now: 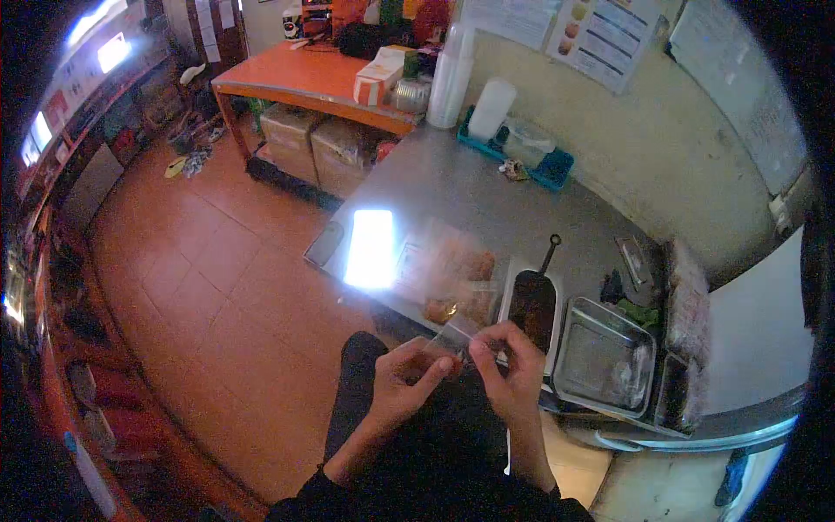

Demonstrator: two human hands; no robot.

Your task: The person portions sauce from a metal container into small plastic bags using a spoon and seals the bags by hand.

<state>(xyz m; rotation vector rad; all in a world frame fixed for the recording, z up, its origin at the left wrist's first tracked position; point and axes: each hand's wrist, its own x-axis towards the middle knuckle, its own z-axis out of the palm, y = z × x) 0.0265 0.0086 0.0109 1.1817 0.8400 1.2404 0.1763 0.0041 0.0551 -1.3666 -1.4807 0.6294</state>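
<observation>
Head view: your left hand and right hand meet at the desk's near edge, both bare, sharing a small piece of clear plastic. Right grip narrow, thumb and forefinger pinched on the plastic's right side; left grip also closed on it, thumb lying across its lower left part. Whether the plastic is over the desk or just short of the near edge cannot be told. Beyond your hands, toward the near edge: clear packs with orange-brown contents, details blurred. Left of these, by the near left corner, a rectangle of white glare, surface washed out. Just beyond your right hand, a narrow metal tray with dark contents; a dark utensil extends from it toward the back edge. Right of that tray, along the near edge, a wider metal pan, whitish smear inside. At the right edge, a stack of plastic-wrapped goods. Along the back edge, teal baskets and a white container; near the far left corner, tall stacked clear cups.
</observation>
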